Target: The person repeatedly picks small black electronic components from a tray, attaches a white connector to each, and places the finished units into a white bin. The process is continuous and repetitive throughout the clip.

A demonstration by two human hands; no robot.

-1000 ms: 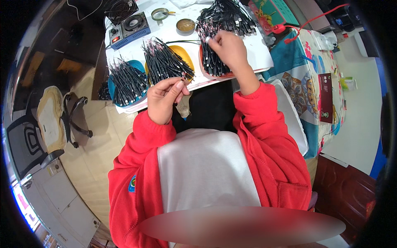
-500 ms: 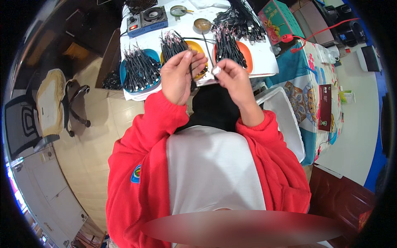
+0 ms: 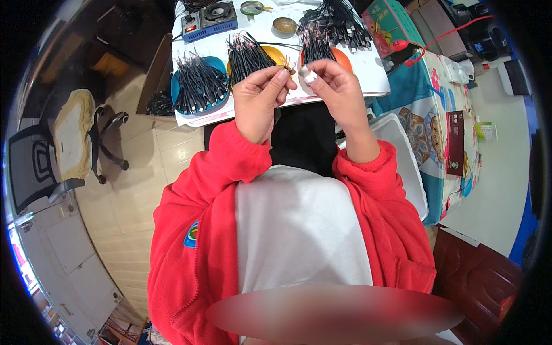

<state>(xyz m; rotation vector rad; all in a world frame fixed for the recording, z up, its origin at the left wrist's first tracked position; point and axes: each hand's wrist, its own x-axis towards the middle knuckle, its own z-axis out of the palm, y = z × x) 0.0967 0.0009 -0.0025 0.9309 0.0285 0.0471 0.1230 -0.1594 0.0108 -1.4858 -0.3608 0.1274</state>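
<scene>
My left hand [image 3: 260, 99] is closed, pinching a black cable whose thin coloured wire ends [image 3: 289, 64] poke out past the fingertips. Close by on the right, my right hand [image 3: 340, 95] has white coverings on its thumb and finger. Those tips come together near the wires, and what they hold, if anything, is too small to make out. Beyond the hands, bundles of black cables [image 3: 201, 84] with bared ends lie on a blue plate [image 3: 177, 95], a yellow plate [image 3: 275, 53] and an orange plate [image 3: 343, 58].
A blue box-shaped heating device [image 3: 210, 27], a round brown-filled tin [image 3: 284, 25] and a small metal dish [image 3: 252, 7] stand at the back of the white table. More black cables [image 3: 345, 26] are heaped there. A white foam bin [image 3: 411, 167] is at right.
The left hand has turned, so coloured wire ends now show at its fingertips. Both hands sit slightly farther right, and the right hand's fingers have come nearer the wires.
</scene>
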